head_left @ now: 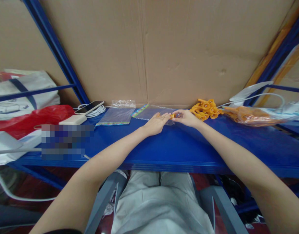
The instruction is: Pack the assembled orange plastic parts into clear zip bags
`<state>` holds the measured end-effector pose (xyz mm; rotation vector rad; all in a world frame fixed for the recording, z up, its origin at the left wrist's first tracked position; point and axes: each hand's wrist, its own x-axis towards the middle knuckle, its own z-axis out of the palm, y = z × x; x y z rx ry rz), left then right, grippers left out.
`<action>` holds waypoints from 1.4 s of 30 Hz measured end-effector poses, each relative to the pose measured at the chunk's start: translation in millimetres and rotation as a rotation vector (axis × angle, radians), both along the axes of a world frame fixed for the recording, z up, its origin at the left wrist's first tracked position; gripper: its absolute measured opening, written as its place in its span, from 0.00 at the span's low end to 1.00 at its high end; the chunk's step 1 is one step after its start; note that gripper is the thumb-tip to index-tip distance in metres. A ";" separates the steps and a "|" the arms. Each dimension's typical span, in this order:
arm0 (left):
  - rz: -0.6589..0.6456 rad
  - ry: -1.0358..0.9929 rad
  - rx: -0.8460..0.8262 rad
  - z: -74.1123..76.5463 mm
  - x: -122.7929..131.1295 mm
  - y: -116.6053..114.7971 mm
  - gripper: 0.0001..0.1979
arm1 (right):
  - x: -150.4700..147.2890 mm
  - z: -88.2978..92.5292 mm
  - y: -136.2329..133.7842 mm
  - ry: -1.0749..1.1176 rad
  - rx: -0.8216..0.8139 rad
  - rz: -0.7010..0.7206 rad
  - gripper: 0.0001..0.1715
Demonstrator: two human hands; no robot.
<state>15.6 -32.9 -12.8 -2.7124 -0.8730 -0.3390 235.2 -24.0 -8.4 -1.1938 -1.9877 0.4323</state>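
My left hand [156, 124] and my right hand [187, 118] meet above the back half of the blue table. A small yellow-orange plastic piece [173, 115] shows between their fingertips, partly covered by them. My left fingers reach along the piece, and a bit of yellow shows behind them too. With bent fingers, my right hand pinches the other end. Behind and below the hands lies a clear plastic bag [149, 112] with a colourful printed strip. Just right of my right hand is a pile of yellow-orange funnel-shaped plastic pieces [206, 110].
Left of the hands lies another clear bag [118, 115]. Farther left are a phone [89, 107], a coiled white cable [97, 112], a white box [73, 120] and a red plastic bag [54, 113]. A filled clear bag [251, 116] lies right. Cardboard [176, 48] walls the back.
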 end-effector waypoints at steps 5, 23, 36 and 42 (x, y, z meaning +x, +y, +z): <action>-0.129 -0.037 0.047 -2.7 -1.1 4.7 0.36 | -6.6 -1.4 -0.3 0.073 -0.045 0.032 0.13; 0.314 -0.206 0.097 33.3 -23.5 1.1 0.24 | -14.6 13.6 -16.0 -0.214 0.022 -0.094 0.08; 0.847 -0.180 -0.358 30.0 -81.1 45.5 0.20 | -15.3 23.3 -31.9 0.022 -0.355 -0.079 0.13; 0.706 -0.328 -0.455 24.6 -76.0 47.4 0.26 | -17.2 20.6 -30.1 0.097 -0.377 -0.070 0.07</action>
